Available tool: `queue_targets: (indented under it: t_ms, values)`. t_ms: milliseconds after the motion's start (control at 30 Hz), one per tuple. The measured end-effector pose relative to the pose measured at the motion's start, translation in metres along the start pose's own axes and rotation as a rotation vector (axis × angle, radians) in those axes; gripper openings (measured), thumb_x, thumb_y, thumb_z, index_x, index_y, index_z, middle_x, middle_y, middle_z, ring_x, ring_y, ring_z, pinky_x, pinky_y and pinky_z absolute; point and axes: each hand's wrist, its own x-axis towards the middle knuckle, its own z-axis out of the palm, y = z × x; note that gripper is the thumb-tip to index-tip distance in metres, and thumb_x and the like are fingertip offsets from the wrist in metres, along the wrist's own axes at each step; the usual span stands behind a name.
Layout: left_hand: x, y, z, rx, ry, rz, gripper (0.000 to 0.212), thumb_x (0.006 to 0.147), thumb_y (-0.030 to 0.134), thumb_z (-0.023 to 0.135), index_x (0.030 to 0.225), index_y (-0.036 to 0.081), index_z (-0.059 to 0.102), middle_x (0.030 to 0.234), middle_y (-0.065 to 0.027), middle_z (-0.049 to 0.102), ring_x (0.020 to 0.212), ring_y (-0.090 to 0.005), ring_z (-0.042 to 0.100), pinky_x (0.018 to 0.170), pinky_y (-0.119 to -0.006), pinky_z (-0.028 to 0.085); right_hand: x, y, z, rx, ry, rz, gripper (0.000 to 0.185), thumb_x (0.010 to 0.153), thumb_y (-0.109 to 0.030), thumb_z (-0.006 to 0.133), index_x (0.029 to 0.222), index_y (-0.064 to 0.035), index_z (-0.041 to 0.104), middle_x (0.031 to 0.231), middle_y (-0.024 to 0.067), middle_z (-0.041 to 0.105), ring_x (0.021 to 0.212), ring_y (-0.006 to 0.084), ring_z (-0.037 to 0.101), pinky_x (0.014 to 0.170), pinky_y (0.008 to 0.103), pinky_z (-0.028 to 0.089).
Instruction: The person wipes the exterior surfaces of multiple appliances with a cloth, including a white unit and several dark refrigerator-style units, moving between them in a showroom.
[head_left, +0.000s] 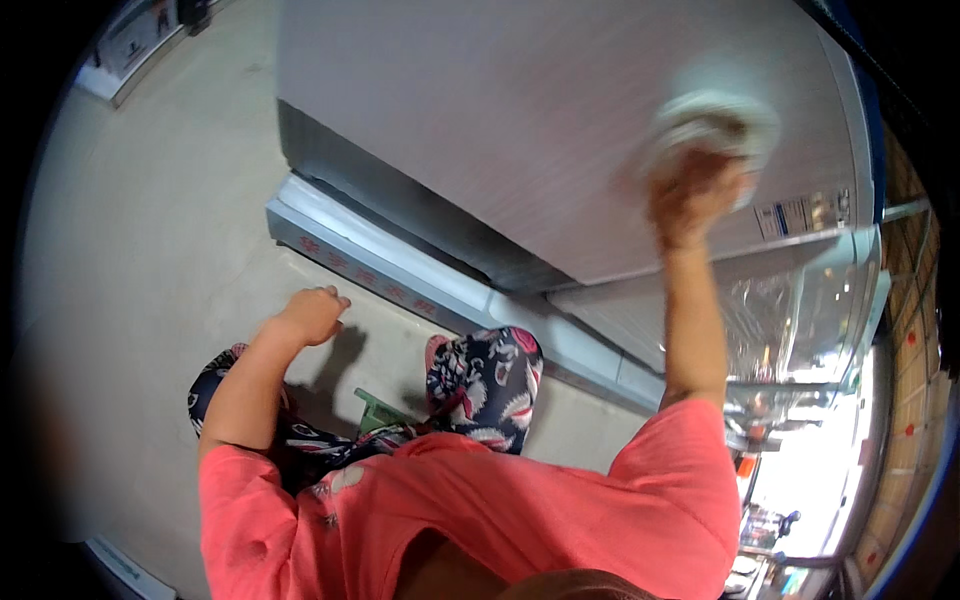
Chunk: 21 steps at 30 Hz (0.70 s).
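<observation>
My right hand (697, 187) is blurred and pressed to the smooth grey-white panel (480, 120) of a large household appliance. In it is a pale cloth (720, 112), bunched under the fingers and lying against the panel's right part. Over the floor, near my knee, hangs my left hand (311, 315), loosely closed with nothing visible in it. It touches neither the appliance nor the plinth. My knees, in dark patterned trousers (487, 390), are bent, and part of a green stool (382, 412) shows between my legs.
A low grey plinth (375, 277) with red writing runs beneath the appliance. A printed label (802, 214) is on the panel's right edge. Beside it stands another appliance with shiny transparent wrapping (765, 322). Pale floor (165, 225) extends left, towards a white box-like unit (135, 60).
</observation>
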Motion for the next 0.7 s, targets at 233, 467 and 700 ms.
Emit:
queue_targets:
  t_ms: [233,467,700]
  values:
    - [0.000,-0.002,-0.017,-0.017,-0.055,-0.027,0.033,0.078,0.025,0.063,0.105,0.007,0.059,0.109,-0.0147,0.057,0.101,-0.0309,0.057,0.084,-0.041,0.046,0.077,-0.070,0.017,0.071,-0.234,-0.232,0.009,0.084,-0.023,0.053,0.092,-0.0188,0.054,0.121,0.0047,0.054,0.120,0.0230,0.045,0.108,0.0448,0.012]
    - [-0.002,-0.005,-0.024,-0.084,0.027,-0.049,0.026,0.079,0.015,0.058,0.103,0.007,0.061,0.107,-0.0152,0.058,0.100,-0.0300,0.058,0.082,-0.040,0.047,0.321,-0.104,0.094,0.113,0.104,-0.093,0.033,0.079,-0.018,0.054,0.112,-0.0125,0.054,0.111,0.0097,0.053,0.113,0.0278,0.045,0.096,0.0468,0.033]
    - [-0.016,-0.036,-0.024,-0.139,0.265,-0.119,0.024,0.076,0.017,0.061,0.097,0.006,0.060,0.095,-0.0145,0.059,0.087,-0.0291,0.061,0.073,-0.039,0.049,0.249,-0.321,0.176,0.261,-0.398,-0.402,0.037,0.087,-0.018,0.047,0.124,-0.0171,0.044,0.131,0.0067,0.045,0.126,0.0240,0.037,0.105,0.0459,0.026]
